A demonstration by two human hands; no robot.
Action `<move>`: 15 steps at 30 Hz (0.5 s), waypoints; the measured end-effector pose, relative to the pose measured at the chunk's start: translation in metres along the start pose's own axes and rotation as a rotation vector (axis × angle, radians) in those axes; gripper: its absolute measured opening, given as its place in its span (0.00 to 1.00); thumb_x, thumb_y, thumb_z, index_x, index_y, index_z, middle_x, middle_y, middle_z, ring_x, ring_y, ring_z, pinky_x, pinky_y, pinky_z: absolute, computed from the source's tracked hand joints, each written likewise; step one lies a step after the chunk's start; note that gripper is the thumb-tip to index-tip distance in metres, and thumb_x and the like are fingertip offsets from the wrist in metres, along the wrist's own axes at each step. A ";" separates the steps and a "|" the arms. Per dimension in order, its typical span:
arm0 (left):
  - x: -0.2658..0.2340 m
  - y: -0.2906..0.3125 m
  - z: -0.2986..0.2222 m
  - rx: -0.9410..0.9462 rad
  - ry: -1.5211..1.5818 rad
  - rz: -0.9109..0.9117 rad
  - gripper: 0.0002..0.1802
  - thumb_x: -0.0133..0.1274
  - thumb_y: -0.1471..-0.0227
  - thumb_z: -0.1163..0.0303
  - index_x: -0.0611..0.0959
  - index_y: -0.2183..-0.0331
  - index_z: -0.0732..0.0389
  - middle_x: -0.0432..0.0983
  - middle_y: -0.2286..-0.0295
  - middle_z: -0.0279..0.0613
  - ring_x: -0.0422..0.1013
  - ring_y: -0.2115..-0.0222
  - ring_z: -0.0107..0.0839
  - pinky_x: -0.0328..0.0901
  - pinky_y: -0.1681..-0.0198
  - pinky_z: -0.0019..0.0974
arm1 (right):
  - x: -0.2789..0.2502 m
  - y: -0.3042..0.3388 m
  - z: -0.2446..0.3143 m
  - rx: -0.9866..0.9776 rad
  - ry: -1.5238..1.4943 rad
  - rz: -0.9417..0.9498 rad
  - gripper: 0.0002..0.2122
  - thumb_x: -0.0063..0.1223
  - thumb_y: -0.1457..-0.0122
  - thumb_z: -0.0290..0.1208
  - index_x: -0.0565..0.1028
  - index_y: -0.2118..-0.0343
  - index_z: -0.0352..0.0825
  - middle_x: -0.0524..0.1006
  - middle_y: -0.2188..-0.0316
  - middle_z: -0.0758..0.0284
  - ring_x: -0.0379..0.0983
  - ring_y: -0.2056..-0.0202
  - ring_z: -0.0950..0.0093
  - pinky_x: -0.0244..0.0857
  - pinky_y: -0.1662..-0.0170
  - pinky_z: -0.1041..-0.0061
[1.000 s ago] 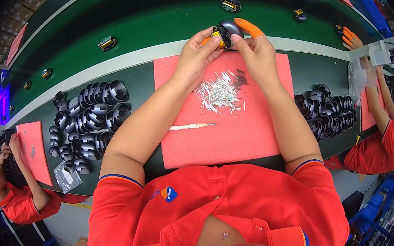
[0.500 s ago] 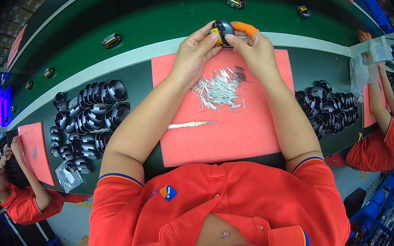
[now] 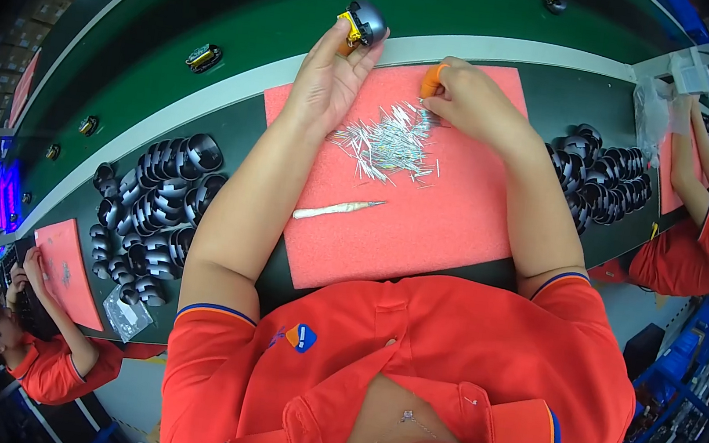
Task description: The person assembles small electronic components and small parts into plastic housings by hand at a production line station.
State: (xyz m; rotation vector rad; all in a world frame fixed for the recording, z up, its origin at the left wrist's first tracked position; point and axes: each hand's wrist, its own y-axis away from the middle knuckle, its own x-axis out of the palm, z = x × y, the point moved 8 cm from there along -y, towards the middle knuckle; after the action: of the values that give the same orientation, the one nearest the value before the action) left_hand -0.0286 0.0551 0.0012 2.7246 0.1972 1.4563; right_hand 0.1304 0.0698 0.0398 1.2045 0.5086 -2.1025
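My left hand (image 3: 327, 85) is closed around a rounded dark-grey device housing (image 3: 368, 23), raised over the far rim of the bench. A yellow part shows on the housing's left side. My right hand (image 3: 477, 102) is pinched low at the far right of a pile of thin whitish strips (image 3: 382, 143). An orange finger cot (image 3: 431, 80) covers one of its fingers. Whatever lies between those fingertips is too small to make out. The pile rests on a pink foam mat (image 3: 405, 241), and a slim pointed tool with a white-wrapped handle (image 3: 334, 209) lies nearer me.
Dark curved shells stand in rows at left (image 3: 163, 207) and right (image 3: 599, 176). Beyond the pale rail, a green conveyor belt (image 3: 298, 33) carries several assemblies, one dark-cased unit (image 3: 204, 58) among them. Co-workers in red sit on both sides. A clear plastic bag (image 3: 127, 315) lies at left.
My right hand has let go of the housing and come down to the strips. My left hand has carried the housing left and away from me, turning it.
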 end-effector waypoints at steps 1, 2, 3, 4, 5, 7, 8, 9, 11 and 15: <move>0.002 0.001 0.000 -0.012 0.030 -0.002 0.21 0.52 0.44 0.65 0.68 0.52 0.65 0.66 0.53 0.49 0.67 0.51 0.41 0.65 0.47 0.36 | 0.001 0.000 0.005 -0.027 0.110 -0.026 0.08 0.55 0.49 0.28 0.74 0.73 0.27 0.72 0.69 0.57 0.72 0.68 0.63 0.66 0.63 0.69; 0.002 0.002 0.000 -0.013 0.029 -0.003 0.21 0.52 0.44 0.65 0.68 0.52 0.65 0.66 0.53 0.49 0.67 0.51 0.41 0.65 0.47 0.36 | 0.003 0.000 0.010 -0.026 0.108 -0.025 0.08 0.55 0.49 0.28 0.74 0.73 0.27 0.72 0.69 0.57 0.72 0.68 0.63 0.66 0.63 0.69; 0.001 0.002 0.000 -0.015 0.058 -0.019 0.21 0.51 0.44 0.64 0.68 0.53 0.65 0.65 0.53 0.50 0.67 0.51 0.42 0.66 0.47 0.36 | 0.004 -0.001 0.012 0.002 0.179 -0.027 0.08 0.55 0.49 0.28 0.73 0.73 0.26 0.72 0.68 0.56 0.71 0.67 0.61 0.65 0.62 0.67; -0.001 0.001 0.000 -0.015 0.087 -0.034 0.20 0.50 0.43 0.64 0.68 0.53 0.64 0.65 0.52 0.51 0.67 0.50 0.43 0.67 0.48 0.36 | 0.004 -0.002 0.012 0.028 0.251 -0.030 0.08 0.54 0.48 0.27 0.73 0.73 0.25 0.72 0.67 0.55 0.71 0.66 0.58 0.65 0.61 0.65; -0.001 0.002 0.000 -0.015 0.086 -0.035 0.20 0.50 0.43 0.64 0.68 0.53 0.64 0.65 0.52 0.51 0.67 0.50 0.43 0.67 0.48 0.36 | 0.004 -0.001 0.012 0.027 0.250 -0.029 0.08 0.54 0.48 0.27 0.73 0.73 0.25 0.72 0.67 0.55 0.71 0.66 0.58 0.65 0.61 0.65; -0.001 0.004 0.001 -0.031 0.087 -0.030 0.19 0.45 0.41 0.61 0.68 0.53 0.64 0.66 0.54 0.51 0.68 0.51 0.43 0.69 0.50 0.37 | 0.004 0.001 0.009 0.048 0.179 -0.037 0.09 0.53 0.48 0.27 0.72 0.72 0.23 0.72 0.66 0.53 0.71 0.65 0.55 0.64 0.59 0.64; -0.001 0.005 0.001 -0.030 0.087 -0.033 0.19 0.45 0.41 0.61 0.68 0.53 0.64 0.66 0.54 0.51 0.68 0.51 0.43 0.69 0.50 0.37 | 0.005 0.002 0.007 0.047 0.178 -0.035 0.09 0.53 0.48 0.27 0.72 0.72 0.23 0.72 0.66 0.53 0.71 0.65 0.55 0.64 0.59 0.64; 0.001 0.006 0.000 -0.025 0.021 -0.011 0.19 0.43 0.40 0.59 0.68 0.54 0.64 0.68 0.57 0.50 0.69 0.53 0.42 0.70 0.53 0.35 | 0.004 0.002 0.004 0.043 0.129 -0.053 0.10 0.52 0.46 0.28 0.72 0.70 0.24 0.73 0.66 0.54 0.71 0.66 0.58 0.64 0.60 0.66; 0.003 0.006 -0.002 -0.020 -0.046 0.012 0.20 0.41 0.39 0.58 0.68 0.54 0.64 0.70 0.59 0.49 0.71 0.55 0.41 0.71 0.55 0.34 | 0.000 -0.002 0.002 0.039 0.080 -0.074 0.10 0.51 0.45 0.28 0.71 0.68 0.24 0.73 0.66 0.54 0.71 0.67 0.61 0.65 0.61 0.68; 0.004 0.008 -0.001 -0.002 -0.275 0.051 0.22 0.37 0.38 0.55 0.69 0.54 0.63 0.73 0.63 0.45 0.72 0.68 0.30 0.68 0.70 0.26 | 0.001 -0.010 -0.019 0.202 -0.357 -0.073 0.10 0.47 0.40 0.29 0.70 0.60 0.28 0.72 0.71 0.65 0.69 0.69 0.76 0.64 0.63 0.77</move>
State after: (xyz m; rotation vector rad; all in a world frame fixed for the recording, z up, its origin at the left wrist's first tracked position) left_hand -0.0266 0.0475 0.0063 2.9075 0.1145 1.0721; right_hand 0.1346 0.0883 0.0291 0.8947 0.1831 -2.4089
